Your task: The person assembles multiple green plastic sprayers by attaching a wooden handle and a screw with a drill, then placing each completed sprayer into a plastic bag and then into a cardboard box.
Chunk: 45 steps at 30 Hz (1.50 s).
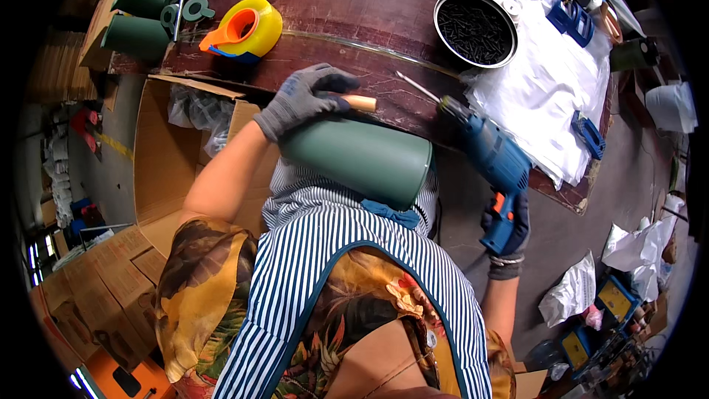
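Across my lap lies a dark green cylinder (362,159), its closed end toward the right. My left hand (303,100), in a grey glove with dark fingertips, rests over its left end. A short light wooden handle (360,103) sticks out from between the fingers on the cylinder's upper side; the fingers hide its other end. In my gloved right hand (509,222) is a blue power drill (496,154) with an orange trigger, gripped by its handle. Its long metal bit points up and left over the table edge, apart from the wooden handle.
On the dark red table (340,0) stand a round tin of black screws (475,29) and a yellow tape roll (258,22) with an orange dispenser. White plastic sheeting (546,81) covers the right side. Green cylinders (136,37) lie far left. An open cardboard box (159,155) stands left.
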Tool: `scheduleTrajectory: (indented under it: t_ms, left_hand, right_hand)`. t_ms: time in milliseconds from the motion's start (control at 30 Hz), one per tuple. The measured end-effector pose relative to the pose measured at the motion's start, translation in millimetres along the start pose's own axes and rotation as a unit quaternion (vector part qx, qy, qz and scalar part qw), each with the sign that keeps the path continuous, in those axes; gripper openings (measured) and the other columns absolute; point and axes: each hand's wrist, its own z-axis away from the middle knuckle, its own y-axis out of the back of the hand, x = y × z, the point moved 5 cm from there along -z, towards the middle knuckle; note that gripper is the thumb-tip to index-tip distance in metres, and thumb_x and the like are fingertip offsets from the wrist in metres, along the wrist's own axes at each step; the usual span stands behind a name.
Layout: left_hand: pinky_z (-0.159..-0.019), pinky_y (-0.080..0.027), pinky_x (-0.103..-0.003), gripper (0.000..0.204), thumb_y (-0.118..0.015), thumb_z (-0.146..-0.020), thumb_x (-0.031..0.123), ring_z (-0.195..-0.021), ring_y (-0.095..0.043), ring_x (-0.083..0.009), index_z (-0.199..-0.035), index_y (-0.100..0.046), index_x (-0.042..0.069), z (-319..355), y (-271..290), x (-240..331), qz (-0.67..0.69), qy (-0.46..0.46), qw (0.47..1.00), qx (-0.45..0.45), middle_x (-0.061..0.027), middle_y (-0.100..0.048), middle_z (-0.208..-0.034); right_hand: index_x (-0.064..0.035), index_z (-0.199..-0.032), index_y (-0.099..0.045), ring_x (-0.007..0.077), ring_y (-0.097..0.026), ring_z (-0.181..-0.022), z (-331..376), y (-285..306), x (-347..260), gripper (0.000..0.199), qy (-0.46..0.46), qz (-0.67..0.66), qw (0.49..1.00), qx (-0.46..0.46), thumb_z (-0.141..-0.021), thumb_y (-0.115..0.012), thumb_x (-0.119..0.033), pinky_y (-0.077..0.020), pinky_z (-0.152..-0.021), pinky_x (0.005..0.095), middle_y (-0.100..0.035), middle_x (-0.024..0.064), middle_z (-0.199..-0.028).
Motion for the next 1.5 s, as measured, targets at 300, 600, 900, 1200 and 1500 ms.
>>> scheduleTrajectory:
  t_ms: [300,600,900,1200,1500]
  left_hand:
    - [-0.108,-0.043,-0.039,0.051,-0.08,-0.078,0.024,-0.12,-0.057,-0.0255,-0.127,-0.07,0.014,-2,-9,6,-0.214,-0.037,0.975,-0.044,-0.0057,-0.066,-0.125]
    - [-0.109,-0.048,-0.038,0.047,-0.08,-0.078,0.011,-0.121,-0.062,-0.0243,-0.123,-0.07,0.008,-5,-9,0,-0.034,-0.003,0.998,-0.053,-0.0095,-0.067,-0.129]
    - [-0.113,-0.044,-0.037,0.058,-0.077,-0.081,0.004,-0.126,-0.06,-0.0215,-0.136,-0.059,0.001,-11,-8,-5,0.149,0.031,0.986,-0.067,-0.0116,-0.063,-0.136]
    - [-0.109,-0.046,-0.036,0.052,-0.076,-0.081,0.004,-0.122,-0.061,-0.0205,-0.131,-0.061,0.0,-13,-11,-11,0.081,0.051,0.993,-0.076,-0.0118,-0.065,-0.129]
    - [-0.108,-0.046,-0.036,0.049,-0.076,-0.081,0.006,-0.119,-0.062,-0.0208,-0.128,-0.063,0.001,-14,-9,-7,0.046,0.05,0.995,-0.074,-0.0111,-0.066,-0.125]
  right_hand:
    - [0.0001,-0.121,-0.058,0.0234,-0.061,-0.065,16,19,-57,0.049,-0.043,0.154,0.987,0.024,-0.103,-0.051,-0.045,-0.0508,-0.053,0.0313,-0.066,0.0135,-0.095]
    - [0.0012,-0.116,-0.059,0.0231,-0.061,-0.062,3,-6,-69,0.049,-0.069,0.191,0.978,0.047,-0.103,-0.05,-0.045,-0.0489,-0.051,0.0296,-0.066,0.0142,-0.089]
    - [0.0007,-0.119,-0.058,0.0217,-0.061,-0.062,-18,-29,-71,0.046,-0.087,0.188,0.978,0.033,-0.105,-0.048,-0.042,-0.0483,-0.049,0.029,-0.066,0.0148,-0.098]
    - [0.0031,-0.128,-0.054,0.0267,-0.068,-0.073,-26,-43,-46,0.058,-0.117,0.188,0.975,0.015,-0.104,-0.046,-0.049,-0.056,-0.056,0.0307,-0.066,0.0216,-0.11]
    - [0.0055,-0.125,-0.053,0.0187,-0.061,-0.056,-32,-49,-53,0.059,-0.185,0.138,0.972,-0.031,-0.104,-0.047,-0.049,-0.0494,-0.048,0.0241,-0.068,0.0213,-0.091]
